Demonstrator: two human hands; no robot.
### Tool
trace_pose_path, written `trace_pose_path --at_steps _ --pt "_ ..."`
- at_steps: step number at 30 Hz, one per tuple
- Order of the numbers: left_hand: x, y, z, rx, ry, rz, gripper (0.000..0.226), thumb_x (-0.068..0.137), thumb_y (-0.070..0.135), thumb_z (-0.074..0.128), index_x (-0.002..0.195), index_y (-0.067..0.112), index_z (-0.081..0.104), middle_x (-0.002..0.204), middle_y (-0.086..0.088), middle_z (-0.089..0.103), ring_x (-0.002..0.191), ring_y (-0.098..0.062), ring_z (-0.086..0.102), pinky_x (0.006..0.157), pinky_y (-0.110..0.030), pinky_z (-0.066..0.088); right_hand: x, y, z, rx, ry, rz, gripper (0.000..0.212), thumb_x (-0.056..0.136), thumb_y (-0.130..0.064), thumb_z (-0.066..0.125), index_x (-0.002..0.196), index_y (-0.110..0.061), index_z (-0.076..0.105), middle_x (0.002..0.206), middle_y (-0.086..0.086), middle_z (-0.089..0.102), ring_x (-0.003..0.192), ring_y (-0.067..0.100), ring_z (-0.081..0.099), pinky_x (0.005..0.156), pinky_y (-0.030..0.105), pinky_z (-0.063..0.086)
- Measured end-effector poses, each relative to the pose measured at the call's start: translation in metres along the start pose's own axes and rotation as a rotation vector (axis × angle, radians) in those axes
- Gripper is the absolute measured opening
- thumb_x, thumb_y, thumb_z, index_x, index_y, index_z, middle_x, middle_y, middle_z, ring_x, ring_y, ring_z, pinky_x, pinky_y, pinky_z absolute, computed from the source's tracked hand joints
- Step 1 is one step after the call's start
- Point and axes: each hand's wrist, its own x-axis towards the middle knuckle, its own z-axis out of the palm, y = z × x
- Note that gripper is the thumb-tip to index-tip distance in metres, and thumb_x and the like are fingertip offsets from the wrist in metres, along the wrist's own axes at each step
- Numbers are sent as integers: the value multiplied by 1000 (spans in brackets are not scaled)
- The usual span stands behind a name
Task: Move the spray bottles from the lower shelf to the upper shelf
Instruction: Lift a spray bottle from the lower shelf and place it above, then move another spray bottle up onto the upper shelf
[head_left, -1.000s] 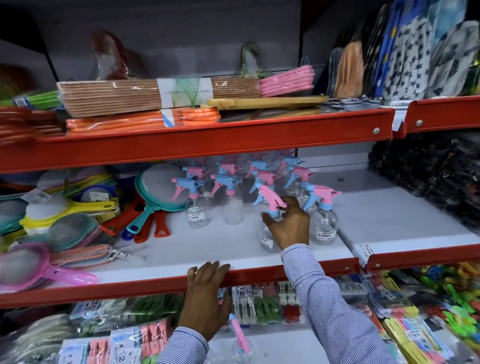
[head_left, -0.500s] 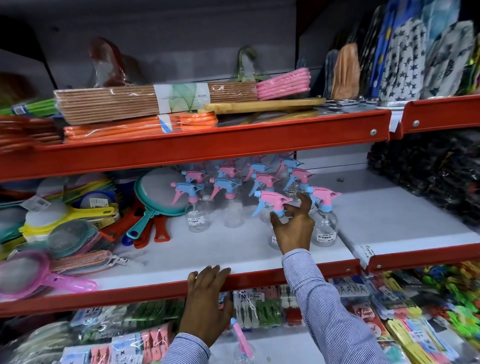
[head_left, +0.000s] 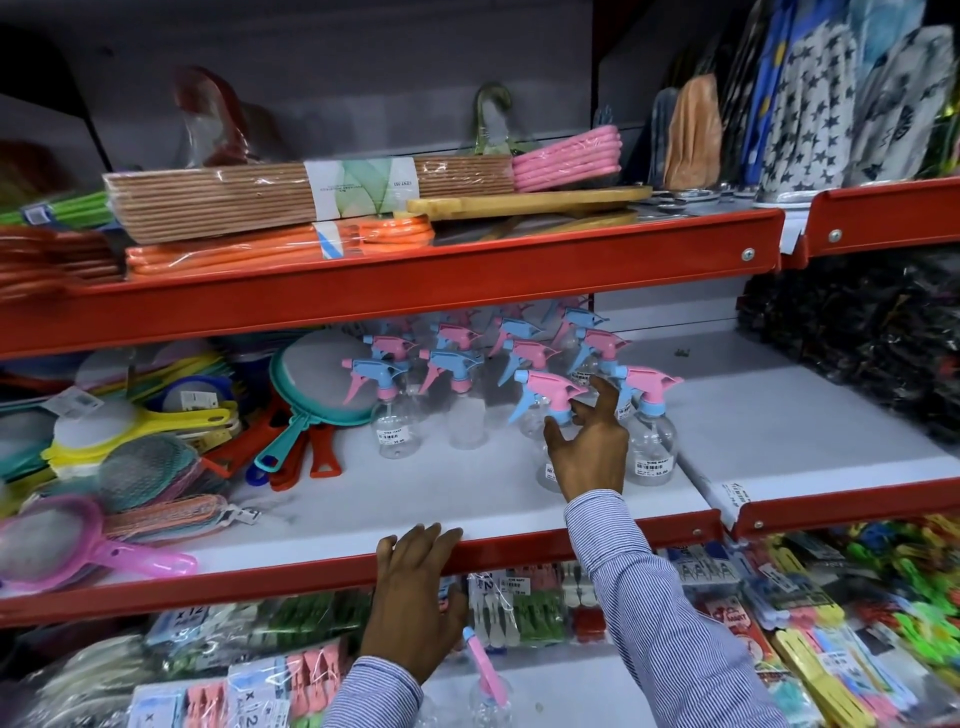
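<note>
The middle shelf (head_left: 467, 499), white-topped with a red front lip, carries a cluster of clear spray bottles (head_left: 470, 364) with pink and blue trigger heads, standing upright toward its back and right of centre. The right hand (head_left: 587, 447) reaches over the shelf's front edge in a striped sleeve (head_left: 670, 623) and sits at the frontmost bottle (head_left: 545, 405) of the cluster (pink head, blue trigger and collar). Its fingers (head_left: 605, 397) are spread loosely, thumb near the blue collar, fingertips behind the pink head; the hand is open around the neck rather than clamped, and whether it touches the plastic cannot be told. Just right of that bottle stands another (head_left: 649, 441) with a blue head and pink nozzle, label facing forward.

The left hand (head_left: 415, 597) rests on the shelf's red lip, fingertips curled over the top edge, holding nothing else. Below that lip, one more bottle (head_left: 485, 686) stands on the lower shelf (head_left: 545, 691), near the left wrist, among packs of clothes pegs (head_left: 519, 608). Left of the cluster lie strainers (head_left: 311, 384) with coloured handles.
</note>
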Motion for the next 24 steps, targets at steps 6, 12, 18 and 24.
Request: trace_pose_path --at_steps 6,12,18,24 --pt "0 -1 0 -1 2 10 58 77 28 62 133 32 47 136 3 54 130 -18 41 117 -44 18 -4 -2 -5 -58 -6 -22 74 76 -12 77 134 -23 32 115 14 71 103 30 69 86 43 57" --pt "-1 -8 -2 11 8 49 63 75 31 61 136 25 45 138 -5 53 130 -26 43 114 -50 25 -39 -8 -32 1 8 -93 56 80 -14 73 127 -21 43 115 7 68 94 22 67 83 38 57" --pt "-13 -44 -23 171 31 -52 62 78 35 63 136 23 44 141 -7 51 133 -29 40 116 -50 23 -128 27 -48 -72 -195 -267 19 81 -5 70 96 -12 61 81 0 65 64 11 59 64 9 44" --pt "-15 -52 -28 104 36 -62 59 74 28 61 131 23 50 133 -7 57 127 -28 44 115 -50 21 -205 101 5 -397 -792 131 55 74 -51 65 113 -13 59 106 6 64 95 25 63 81 32 51"
